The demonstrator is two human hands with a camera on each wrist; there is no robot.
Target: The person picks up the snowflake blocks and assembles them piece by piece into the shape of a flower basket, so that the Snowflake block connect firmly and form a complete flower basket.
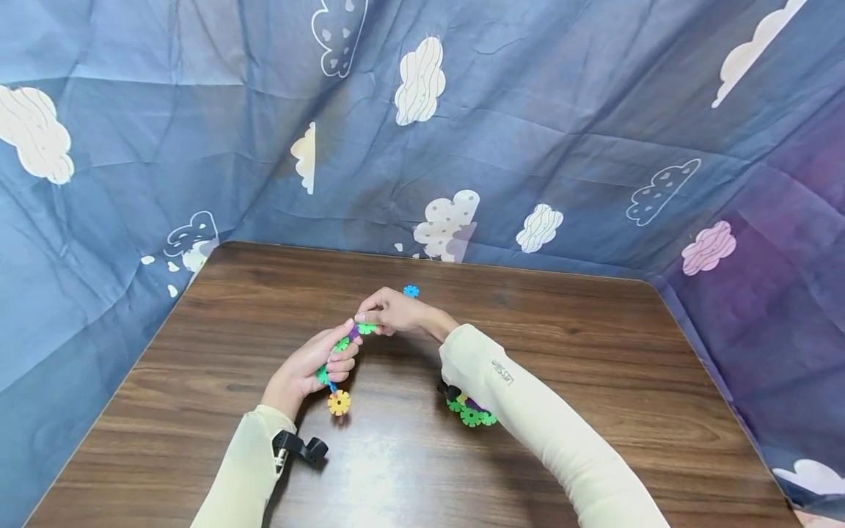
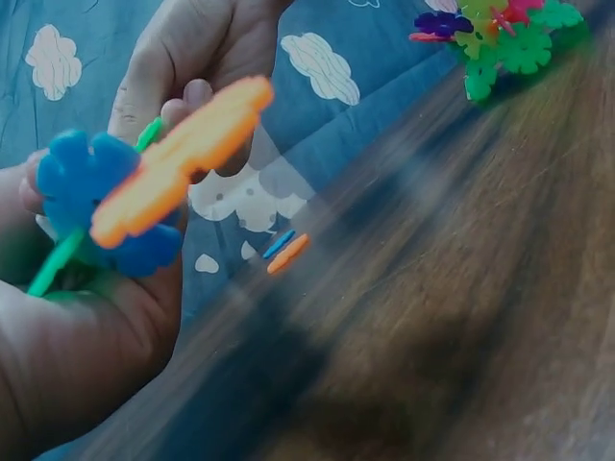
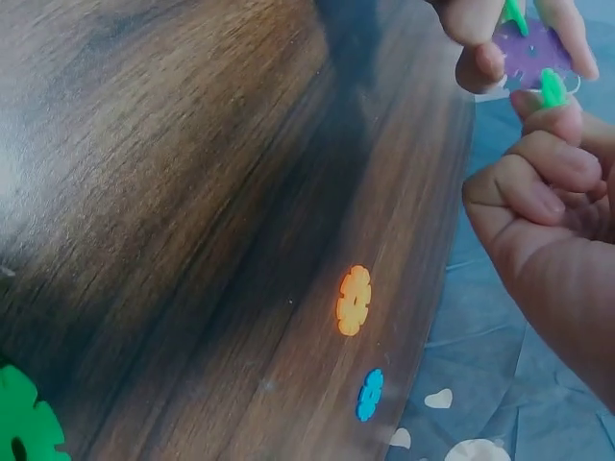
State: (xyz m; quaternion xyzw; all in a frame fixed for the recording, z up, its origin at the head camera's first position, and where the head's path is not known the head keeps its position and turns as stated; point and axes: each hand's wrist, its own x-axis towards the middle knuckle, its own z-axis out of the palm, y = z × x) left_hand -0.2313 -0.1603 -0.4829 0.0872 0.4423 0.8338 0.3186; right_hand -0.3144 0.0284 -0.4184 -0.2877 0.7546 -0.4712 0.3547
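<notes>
My left hand (image 1: 315, 361) grips a chain of interlocking notched plastic discs above the table. From its lower end hangs an orange disc (image 1: 339, 402), joined to a blue disc (image 2: 86, 187) that shows best in the left wrist view. Green discs (image 1: 341, 344) follow along the chain, partly covered by the left fingers. A purple disc (image 3: 534, 56) sits between the two hands near the upper end. There my right hand (image 1: 394, 311) pinches a green disc (image 3: 553, 87) that meets the purple one; how deep the slots engage is hidden.
On the wooden table (image 1: 594, 381) a loose blue disc (image 1: 411, 291) lies beyond the right hand, with an orange disc (image 3: 354, 301) close by. A cluster of joined discs (image 1: 472, 417), mostly green, sits partly under the right forearm. Cloud-printed cloth (image 1: 370, 183) hangs behind the table.
</notes>
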